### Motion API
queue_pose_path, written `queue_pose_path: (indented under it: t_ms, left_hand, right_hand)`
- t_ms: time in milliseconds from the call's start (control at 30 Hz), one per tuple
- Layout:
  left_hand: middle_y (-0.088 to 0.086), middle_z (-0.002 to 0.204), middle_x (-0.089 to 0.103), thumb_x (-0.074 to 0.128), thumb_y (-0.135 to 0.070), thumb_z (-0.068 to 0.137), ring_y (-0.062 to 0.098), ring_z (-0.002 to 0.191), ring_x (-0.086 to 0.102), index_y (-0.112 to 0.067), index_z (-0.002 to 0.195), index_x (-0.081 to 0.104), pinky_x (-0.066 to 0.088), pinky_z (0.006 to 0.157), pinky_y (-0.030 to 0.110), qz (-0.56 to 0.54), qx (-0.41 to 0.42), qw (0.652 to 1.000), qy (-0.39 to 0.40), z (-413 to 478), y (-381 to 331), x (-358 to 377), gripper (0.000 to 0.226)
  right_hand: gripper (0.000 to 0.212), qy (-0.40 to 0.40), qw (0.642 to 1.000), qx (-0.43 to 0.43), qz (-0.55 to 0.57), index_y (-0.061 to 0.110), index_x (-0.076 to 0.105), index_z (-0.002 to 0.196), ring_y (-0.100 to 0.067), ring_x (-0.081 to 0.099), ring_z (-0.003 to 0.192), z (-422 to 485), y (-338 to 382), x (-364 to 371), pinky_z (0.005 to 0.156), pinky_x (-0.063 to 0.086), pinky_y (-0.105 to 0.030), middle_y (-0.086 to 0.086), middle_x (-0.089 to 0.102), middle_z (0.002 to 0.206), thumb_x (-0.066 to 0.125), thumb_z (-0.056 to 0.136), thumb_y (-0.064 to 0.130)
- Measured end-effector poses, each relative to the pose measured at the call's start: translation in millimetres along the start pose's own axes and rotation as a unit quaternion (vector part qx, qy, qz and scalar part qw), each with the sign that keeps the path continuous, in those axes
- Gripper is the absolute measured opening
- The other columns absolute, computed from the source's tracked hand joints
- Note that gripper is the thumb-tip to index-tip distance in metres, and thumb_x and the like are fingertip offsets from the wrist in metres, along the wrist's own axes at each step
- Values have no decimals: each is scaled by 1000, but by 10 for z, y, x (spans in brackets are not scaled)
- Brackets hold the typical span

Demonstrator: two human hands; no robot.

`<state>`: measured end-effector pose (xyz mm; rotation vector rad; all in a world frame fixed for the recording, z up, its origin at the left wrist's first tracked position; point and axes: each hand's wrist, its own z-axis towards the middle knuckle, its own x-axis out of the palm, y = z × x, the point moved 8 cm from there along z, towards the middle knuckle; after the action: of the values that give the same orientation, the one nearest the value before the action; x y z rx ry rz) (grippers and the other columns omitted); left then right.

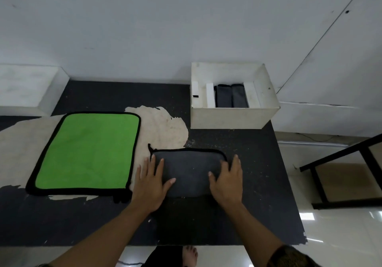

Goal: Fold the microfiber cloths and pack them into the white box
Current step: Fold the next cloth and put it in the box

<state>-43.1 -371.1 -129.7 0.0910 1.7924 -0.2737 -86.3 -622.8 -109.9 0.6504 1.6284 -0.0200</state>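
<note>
A grey cloth [189, 169] with black edging lies folded in half on the dark table, near the front middle. My left hand [152, 184] presses flat on its left end with fingers spread. Flat on its right end rests my right hand [227, 182], fingers straight. To the left a green cloth [86, 153] with black trim lies spread out flat. The white box [233, 118] stands at the back right of the table. Inside it two folded grey cloths [231, 96] stand side by side between white dividers.
The table top [248, 153] is dark with a worn pale patch under and beside the green cloth. A black metal frame [330, 163] stands on the floor to the right. The wall rises just behind the table. My foot shows below the table's front edge.
</note>
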Motion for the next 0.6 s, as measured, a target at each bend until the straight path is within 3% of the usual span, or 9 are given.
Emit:
queue_pose_path:
  t_ms: [33, 100, 200, 267, 367, 433, 533, 600]
  left_hand:
    - [14, 157, 27, 24, -66, 92, 36, 142, 27, -20, 149, 35, 22, 116, 48, -16, 5, 999, -34, -14, -5, -102, 73]
    - [13, 141, 45, 43, -48, 92, 34, 124, 47, -18, 136, 51, 39, 103, 46, -28, 38, 995, -93, -37, -54, -267, 54]
    - [12, 128, 52, 71, -19, 77, 33, 110, 54, -19, 131, 57, 46, 89, 43, -41, 86, 992, -81, -15, -167, -327, 55]
    - [9, 127, 49, 70, -11, 76, 30, 107, 54, -22, 136, 53, 48, 88, 40, -53, 111, 992, -24, -3, -264, -297, 63]
    - [5, 127, 41, 59, -11, 83, 25, 110, 51, -28, 143, 42, 46, 92, 35, -26, 148, 987, 63, -63, -375, -182, 65]
    - [3, 128, 39, 57, -14, 85, 24, 113, 48, -31, 146, 36, 43, 93, 33, 11, 147, 985, 89, -111, -368, -121, 67]
    - [3, 130, 37, 58, -26, 87, 25, 120, 45, -32, 147, 32, 38, 96, 35, 67, 126, 985, 102, -114, -352, -101, 66]
    - [4, 132, 37, 59, -36, 87, 27, 124, 44, -30, 146, 33, 37, 100, 38, 78, 108, 983, 125, -81, -371, -95, 65]
  right_hand:
    - [57, -38, 997, 55, 29, 13, 43, 134, -41, 26, 140, -22, -106, -128, 111, 31, -47, -24, 22, 154, 62, 89, 44]
    - [55, -49, 987, 129, 78, 11, 43, 126, -39, 46, 119, -48, -248, -249, 93, 45, -45, -21, 41, 136, 70, 85, 35]
    - [56, 33, 979, 173, 104, 11, 39, 125, -35, 56, 106, 14, -262, -201, 77, 47, -37, -17, 46, 128, 69, 86, 37]
    - [60, 76, 972, 202, 96, 9, 37, 129, -33, 58, 106, 63, -253, -180, 71, 42, -33, -16, 47, 130, 67, 88, 40]
    - [55, 128, 962, 228, 83, 6, 43, 128, -28, 61, 103, 119, -264, -142, 66, 41, -30, -13, 58, 123, 64, 88, 37]
    - [41, 149, 957, 235, 81, 8, 53, 120, -23, 62, 89, 128, -289, -146, 61, 43, -29, -9, 64, 111, 61, 86, 30]
    - [17, 161, 955, 226, 104, 12, 62, 96, -15, 54, 64, 134, -309, -186, 48, 39, -25, -3, 64, 89, 57, 85, 24]
    - [12, 172, 953, 222, 114, 14, 57, 80, -13, 52, 60, 134, -310, -213, 44, 36, -24, 0, 59, 77, 57, 86, 24]
